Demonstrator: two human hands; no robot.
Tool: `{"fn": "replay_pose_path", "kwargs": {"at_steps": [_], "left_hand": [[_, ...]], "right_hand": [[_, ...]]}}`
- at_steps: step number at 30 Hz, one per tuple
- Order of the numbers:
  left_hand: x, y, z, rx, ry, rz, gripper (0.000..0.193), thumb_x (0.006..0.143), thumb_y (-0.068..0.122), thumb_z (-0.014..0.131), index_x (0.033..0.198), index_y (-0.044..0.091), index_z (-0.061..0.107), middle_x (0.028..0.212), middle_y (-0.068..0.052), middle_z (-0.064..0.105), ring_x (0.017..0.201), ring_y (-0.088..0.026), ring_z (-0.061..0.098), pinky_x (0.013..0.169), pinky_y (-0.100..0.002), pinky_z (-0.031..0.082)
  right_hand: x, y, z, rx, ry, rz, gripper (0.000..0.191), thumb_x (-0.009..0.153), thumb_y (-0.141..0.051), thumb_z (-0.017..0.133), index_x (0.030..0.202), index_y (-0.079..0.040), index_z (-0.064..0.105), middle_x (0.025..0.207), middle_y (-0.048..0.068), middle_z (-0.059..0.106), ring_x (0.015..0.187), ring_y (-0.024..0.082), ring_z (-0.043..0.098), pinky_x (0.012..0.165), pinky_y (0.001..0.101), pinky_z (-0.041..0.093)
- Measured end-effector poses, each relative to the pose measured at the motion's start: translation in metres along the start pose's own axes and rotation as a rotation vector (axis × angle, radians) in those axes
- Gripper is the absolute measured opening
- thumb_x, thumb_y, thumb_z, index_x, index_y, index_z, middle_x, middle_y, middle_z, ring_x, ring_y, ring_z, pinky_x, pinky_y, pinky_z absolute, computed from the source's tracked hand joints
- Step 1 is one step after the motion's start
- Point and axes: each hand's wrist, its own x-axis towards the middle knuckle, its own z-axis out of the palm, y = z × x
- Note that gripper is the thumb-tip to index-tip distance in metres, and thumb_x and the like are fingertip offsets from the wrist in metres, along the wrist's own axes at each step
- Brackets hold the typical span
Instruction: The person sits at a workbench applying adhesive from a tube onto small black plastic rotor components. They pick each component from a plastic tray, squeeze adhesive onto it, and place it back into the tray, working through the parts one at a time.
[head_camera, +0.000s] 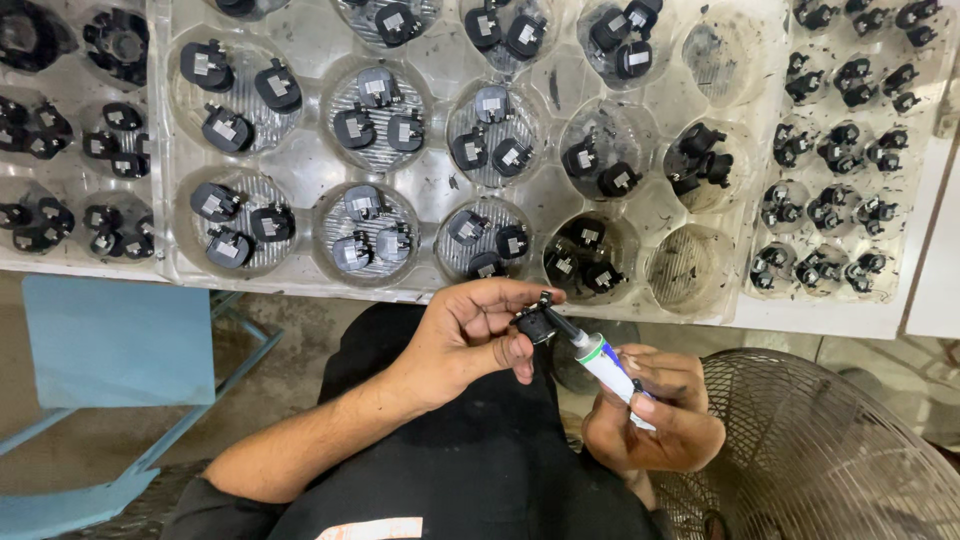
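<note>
My left hand (470, 335) pinches a small black plastic part (535, 322) between thumb and fingers, just below the table's front edge. My right hand (660, 415) grips a white tube with a green band (610, 365). The tube's grey nozzle touches the black part. Both hands hover over my lap, which is clad in black.
A clear plastic tray (440, 185) with round wells, most holding two or three black parts, lies on the white table. Similar trays sit at left (70, 130) and right (850, 150). A wire fan guard (830, 450) is at lower right, a blue stool (115, 340) at lower left.
</note>
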Motion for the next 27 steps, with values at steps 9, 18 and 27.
{"fn": "replay_pose_path", "kwargs": {"at_steps": [9,18,27], "left_hand": [[0.006,-0.006,-0.005,-0.14,-0.068,-0.009,0.051,0.101,0.022,0.075,0.141,-0.007,0.061,0.119,-0.01,0.072,0.081,-0.014,0.066,0.075,-0.032,0.061],[0.016,-0.004,-0.007,-0.088,0.023,0.053,0.043,0.097,0.009,0.075,0.136,-0.005,0.061,0.124,-0.009,0.071,0.083,-0.012,0.068,0.076,-0.029,0.06],[0.024,0.004,-0.012,0.145,0.087,0.102,0.047,0.089,-0.01,0.078,0.132,-0.005,0.062,0.112,-0.009,0.074,0.098,-0.01,0.072,0.087,-0.025,0.061]], "right_hand": [[0.001,-0.001,0.001,-0.008,0.043,0.07,0.032,0.086,0.006,0.071,0.104,-0.006,0.047,0.09,0.015,0.059,0.077,0.025,0.065,0.07,0.0394,0.065],[0.002,0.006,0.001,0.044,0.121,0.235,0.031,0.098,0.0,0.073,0.111,-0.008,0.046,0.083,0.013,0.064,0.074,0.02,0.064,0.067,0.0263,0.05],[0.0,0.025,-0.017,0.175,0.229,0.25,0.032,0.103,-0.003,0.076,0.117,-0.008,0.047,0.08,0.013,0.062,0.073,0.016,0.06,0.072,0.0247,0.046]]}}
